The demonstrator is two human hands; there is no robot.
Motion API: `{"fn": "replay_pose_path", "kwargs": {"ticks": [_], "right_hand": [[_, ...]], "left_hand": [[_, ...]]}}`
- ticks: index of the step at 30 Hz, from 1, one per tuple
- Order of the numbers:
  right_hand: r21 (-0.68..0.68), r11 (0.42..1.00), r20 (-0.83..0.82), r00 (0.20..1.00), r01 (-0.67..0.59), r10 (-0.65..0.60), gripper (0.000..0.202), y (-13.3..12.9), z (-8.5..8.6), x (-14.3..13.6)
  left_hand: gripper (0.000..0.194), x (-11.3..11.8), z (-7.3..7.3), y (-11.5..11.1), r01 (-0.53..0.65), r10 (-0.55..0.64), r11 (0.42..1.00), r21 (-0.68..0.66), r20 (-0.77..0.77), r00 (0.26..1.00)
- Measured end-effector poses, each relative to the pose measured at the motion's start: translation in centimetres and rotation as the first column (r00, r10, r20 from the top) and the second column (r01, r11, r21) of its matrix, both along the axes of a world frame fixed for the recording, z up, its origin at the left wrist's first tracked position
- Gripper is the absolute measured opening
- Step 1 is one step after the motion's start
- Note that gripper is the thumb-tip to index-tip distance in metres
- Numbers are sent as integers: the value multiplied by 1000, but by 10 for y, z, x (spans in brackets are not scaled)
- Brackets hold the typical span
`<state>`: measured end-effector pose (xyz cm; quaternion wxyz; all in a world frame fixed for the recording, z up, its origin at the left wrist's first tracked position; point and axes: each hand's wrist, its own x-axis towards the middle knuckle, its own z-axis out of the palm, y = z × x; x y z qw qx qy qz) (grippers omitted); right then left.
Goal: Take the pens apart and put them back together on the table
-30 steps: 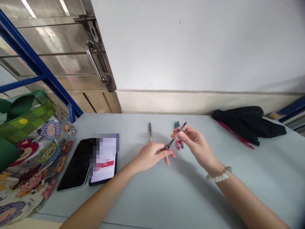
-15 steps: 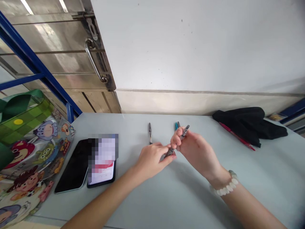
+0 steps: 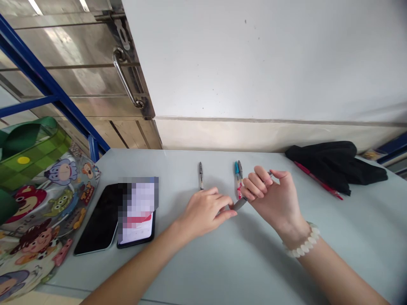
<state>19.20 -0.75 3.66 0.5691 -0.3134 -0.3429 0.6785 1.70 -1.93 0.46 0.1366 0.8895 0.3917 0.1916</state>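
A grey pen (image 3: 241,204) spans the gap between my two hands above the table. My left hand (image 3: 205,212) pinches its lower left end between thumb and fingers. Curled around the rest of it, palm toward me, is my right hand (image 3: 273,197); the pen's other end pokes out near the thumb. Most of the barrel is hidden by the fingers. Behind my left hand lies a grey-capped pen (image 3: 201,170). A teal-topped pen (image 3: 237,168) and another grey-topped pen (image 3: 240,167) lie side by side just beyond my right hand, their lower parts partly covered.
Two phones, a dark one (image 3: 95,224) and one with a lit, blurred screen (image 3: 140,228), lie on the grey table (image 3: 197,271). A cartoon-printed bag (image 3: 47,212) stands at left. Black cloth (image 3: 327,163) and a red pen (image 3: 318,181) lie at right, near the wall (image 3: 254,63).
My right hand has shifted right and closed further around the pen. My left hand has moved slightly right. The teal-topped and grey-topped pens behind are more exposed.
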Motion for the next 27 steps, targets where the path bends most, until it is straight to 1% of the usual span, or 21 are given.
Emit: {"fn": "replay_pose_path", "kwargs": {"ticks": [3, 7, 11, 13, 18, 21, 22, 24, 27], "right_hand": [[10, 999, -20, 999, 37, -37, 38, 1, 2, 3], [-39, 998, -76, 996, 52, -55, 37, 3, 3, 4], [-55, 993, -55, 993, 101, -104, 37, 3, 1, 4], [-48, 993, -52, 993, 106, -109, 37, 4, 1, 5], [-98, 994, -75, 995, 55, -62, 40, 5, 1, 6], [-100, 994, -83, 996, 36, -45, 41, 6, 4, 6], [-95, 995, -75, 996, 34, -42, 41, 6, 5, 6], [-79, 996, -38, 998, 50, -53, 40, 8, 6, 6], [4, 991, 56, 989, 135, -135, 32, 11, 4, 8]], "left_hand": [[16, -3, 3, 2, -72, 72, 997, 35, 23, 997], [12, -8, 4, 8, -190, 187, 977, 101, 43, 981], [15, -13, 4, 14, -314, 311, 944, 104, 45, 949], [14, -15, 4, 16, -361, 359, 927, 103, 38, 933], [12, -20, 4, 20, -405, 406, 907, 116, 15, 914], [6, -25, 2, 25, -426, 428, 902, 71, -22, 903], [8, -27, 0, 26, -436, 437, 899, 42, -46, 898], [14, -29, -3, 28, -461, 457, 887, -14, -109, 883], [14, -30, -7, 29, -475, 466, 879, -28, -158, 871]]}}
